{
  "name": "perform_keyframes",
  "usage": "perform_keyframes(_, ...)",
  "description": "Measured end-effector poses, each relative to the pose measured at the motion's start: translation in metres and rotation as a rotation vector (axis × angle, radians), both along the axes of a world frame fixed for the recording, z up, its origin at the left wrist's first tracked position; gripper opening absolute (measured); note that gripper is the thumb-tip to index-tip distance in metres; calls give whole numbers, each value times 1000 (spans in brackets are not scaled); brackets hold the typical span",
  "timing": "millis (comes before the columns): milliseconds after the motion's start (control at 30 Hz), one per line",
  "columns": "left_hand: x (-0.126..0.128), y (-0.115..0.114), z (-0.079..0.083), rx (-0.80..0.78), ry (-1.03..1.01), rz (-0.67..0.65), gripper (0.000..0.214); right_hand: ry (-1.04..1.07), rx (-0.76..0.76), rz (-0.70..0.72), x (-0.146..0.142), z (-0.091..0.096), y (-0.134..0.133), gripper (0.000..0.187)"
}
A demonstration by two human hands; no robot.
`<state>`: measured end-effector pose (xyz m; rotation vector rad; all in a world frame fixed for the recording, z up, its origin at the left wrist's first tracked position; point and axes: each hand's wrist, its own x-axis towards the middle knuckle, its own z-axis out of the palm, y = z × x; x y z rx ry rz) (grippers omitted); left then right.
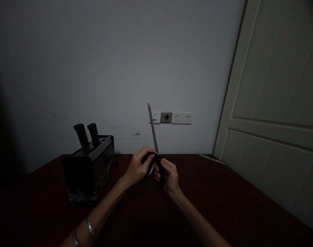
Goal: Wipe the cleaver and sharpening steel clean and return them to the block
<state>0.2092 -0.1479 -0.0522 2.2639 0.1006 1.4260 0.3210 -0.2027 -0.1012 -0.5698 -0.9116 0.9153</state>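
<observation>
My left hand and my right hand meet above the middle of a dark red-brown table. Both are closed round the black handle of a long thin steel rod, which stands almost upright and leans slightly left. The left hand's fingers curl over the top of the handle; the right hand grips its lower part. A pale edge shows between the hands, too dim to name. Bangles sit on my left wrist.
A dark knife block with two black handles sticking up stands on the table's left. A strip of wall sockets is behind the rod. A cream panelled door stands at the right. Light is low.
</observation>
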Motion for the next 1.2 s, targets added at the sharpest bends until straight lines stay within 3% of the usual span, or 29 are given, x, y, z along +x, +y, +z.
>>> perform_keyframes(167, -4, 2, 5, -85, -24, 27, 13, 28, -16, 5, -1, 0, 0, 26)
perform_keyframes(300, -5, 4, 8, -145, -184, 177, 11, 49, -36, 0, 0, -1, 1, 27)
perform_keyframes(367, -4, 4, 8, -92, -208, 212, 11, 35, -41, -5, 0, -2, 2, 27)
perform_keyframes(533, 3, -2, 2, 154, -102, 128, 13, -34, -6, -45, -2, -4, 2, 29)
perform_keyframes(633, 5, -5, -2, 213, -75, 95, 13, -29, 4, -66, -1, -4, 3, 30)
perform_keyframes(1000, 5, -8, -2, 19, -109, 68, 13, -18, 1, -22, 0, -3, 3, 28)
perform_keyframes(1200, -5, -3, 10, -265, -152, 85, 10, 77, -5, 36, -2, 0, 0, 24)
